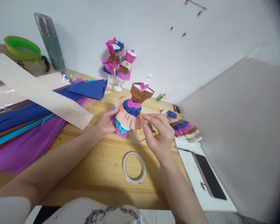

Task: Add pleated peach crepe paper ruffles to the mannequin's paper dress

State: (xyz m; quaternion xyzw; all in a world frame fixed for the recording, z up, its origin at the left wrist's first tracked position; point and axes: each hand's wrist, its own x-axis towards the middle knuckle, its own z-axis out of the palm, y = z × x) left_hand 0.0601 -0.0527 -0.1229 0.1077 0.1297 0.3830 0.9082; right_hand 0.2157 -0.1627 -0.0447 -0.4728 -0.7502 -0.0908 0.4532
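Note:
A small mannequin in a tiered paper dress (133,109) stands tilted in the middle, with a brown top, pink waist band and blue, peach, turquoise and purple ruffles. My left hand (106,122) holds the skirt's left side, fingers partly behind the ruffles. At the skirt's right edge is my right hand (160,132), its thumb and forefinger bent towards the peach ruffle; whether they pinch it is unclear. Yellow-handled scissors (156,133) show partly behind that hand. A roll of white tape (133,167) lies on the wooden table (95,177) nearer to me.
Two dressed mannequins (114,59) (130,57) stand by the wall. Coloured paper sheets (37,127) and a cream strip (44,96) cover the left side. A bottle (51,46) and green tape roll (22,49) are behind. Another ruffled dress (183,126) and a black phone (210,175) lie right.

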